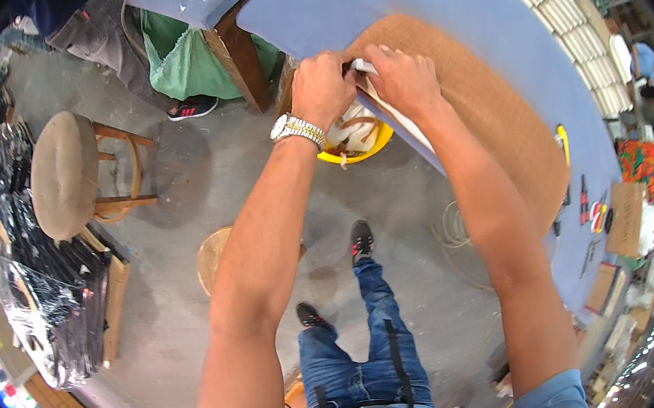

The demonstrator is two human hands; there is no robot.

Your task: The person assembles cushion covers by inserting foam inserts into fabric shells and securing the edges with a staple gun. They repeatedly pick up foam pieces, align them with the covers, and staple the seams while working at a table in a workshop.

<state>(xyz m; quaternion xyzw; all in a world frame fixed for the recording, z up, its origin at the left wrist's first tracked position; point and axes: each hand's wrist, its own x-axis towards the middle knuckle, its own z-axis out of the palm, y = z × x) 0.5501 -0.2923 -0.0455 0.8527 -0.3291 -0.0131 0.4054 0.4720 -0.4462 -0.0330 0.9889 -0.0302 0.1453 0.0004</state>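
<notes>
Two bare hands meet at the near edge of a blue-covered surface (pixel 433 2), seen from above through a fisheye lens. The left hand (pixel 320 85), wearing a metal wristwatch (pixel 298 130), is closed in a fist at the border of a round brown coir mat (pixel 494 123) that lies flat on the surface, its near margin reaching the surface's edge. The right hand (pixel 403 78) is clamped with fingers and thumb on a small white object (pixel 364 65), partly hidden, so its kind cannot be told; what the left fist encloses is hidden as well. A pale strip (pixel 402 120) runs along the mat's border beneath the right wrist.

Handling, as a judgement: the mat looks coarse, fairly stiff and moderately heavy, with a rough, non-slip face; it is best taken at the overhanging rim, both hands close together. The white object appears light and small enough for a pinch hold.

Surroundings: a yellow bucket (pixel 380 144) with a pale bag inside stands on the concrete floor below the edge; a padded stool (pixel 65 174) stands well to the left; hand tools (pixel 592 212) lie on the surface far right.
</notes>
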